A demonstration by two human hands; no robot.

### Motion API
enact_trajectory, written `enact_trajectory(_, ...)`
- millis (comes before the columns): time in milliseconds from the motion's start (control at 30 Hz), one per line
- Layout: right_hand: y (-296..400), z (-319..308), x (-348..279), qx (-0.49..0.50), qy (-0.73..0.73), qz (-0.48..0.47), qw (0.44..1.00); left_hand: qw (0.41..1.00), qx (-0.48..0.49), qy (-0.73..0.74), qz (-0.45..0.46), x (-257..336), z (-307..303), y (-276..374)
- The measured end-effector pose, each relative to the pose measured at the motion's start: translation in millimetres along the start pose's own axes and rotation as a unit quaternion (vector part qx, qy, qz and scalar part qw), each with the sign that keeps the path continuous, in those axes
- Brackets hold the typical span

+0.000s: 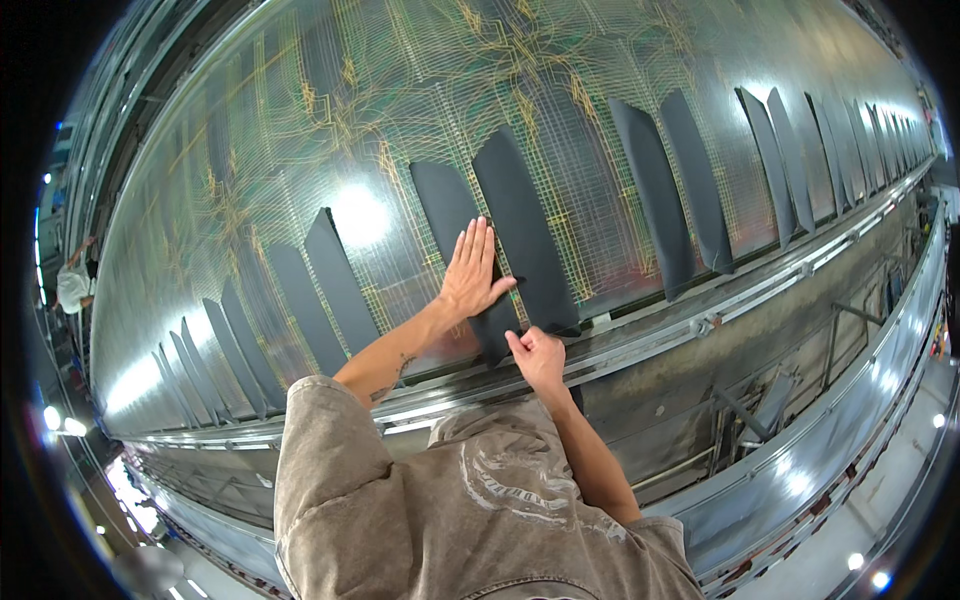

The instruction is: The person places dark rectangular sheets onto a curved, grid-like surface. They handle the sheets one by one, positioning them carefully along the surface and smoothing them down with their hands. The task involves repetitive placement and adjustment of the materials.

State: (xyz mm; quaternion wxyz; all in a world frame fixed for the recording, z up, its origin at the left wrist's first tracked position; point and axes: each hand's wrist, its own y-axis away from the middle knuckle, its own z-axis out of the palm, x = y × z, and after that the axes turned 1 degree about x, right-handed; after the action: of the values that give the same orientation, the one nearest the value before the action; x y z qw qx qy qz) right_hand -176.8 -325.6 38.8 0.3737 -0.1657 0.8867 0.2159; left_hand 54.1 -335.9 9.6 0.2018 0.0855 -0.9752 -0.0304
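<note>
A long table (600, 225) marked with yellow and green pattern lines carries pairs of dark grey fabric pieces. My left hand (471, 277) lies flat, fingers extended and thumb spread, on the lower half of one dark piece (442, 199). The piece beside it on the right (521, 225) lies flat, with a narrow patterned strip between the two. Near the table's front edge, my right hand (538, 354) is curled beside the lower ends of both pieces; whether it pinches any fabric cannot be told.
More dark pieces (660, 202) lie in pairs along the table on both sides. A metal rail (787, 277) runs along the front edge, with metal framework below. At the far left, a person in a light shirt (73, 289) stands across the table.
</note>
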Motion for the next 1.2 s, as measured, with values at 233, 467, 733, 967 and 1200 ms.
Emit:
enact_trajectory(233,24,-63,-3,-0.054,-0.127,0.002,0.990,0.963,0.212,-0.064,-0.152,-94,-30,-73)
enact_trajectory(467,24,-128,73,0.009,-0.131,0.042,0.990,0.992,0.072,-0.019,-0.099,91,48,63)
enact_trajectory(733,-61,-237,100,0.107,-0.011,-0.117,0.987,0.982,0.089,-0.079,-0.144,105,49,94)
enact_trajectory(967,-176,-290,164,0.102,0.196,0.010,0.975,0.985,0.074,-0.096,-0.122,118,51,73)
enact_trajectory(1200,-206,-292,147,-0.030,0.114,-0.001,0.993,0.949,0.181,0.024,-0.259,136,32,32)
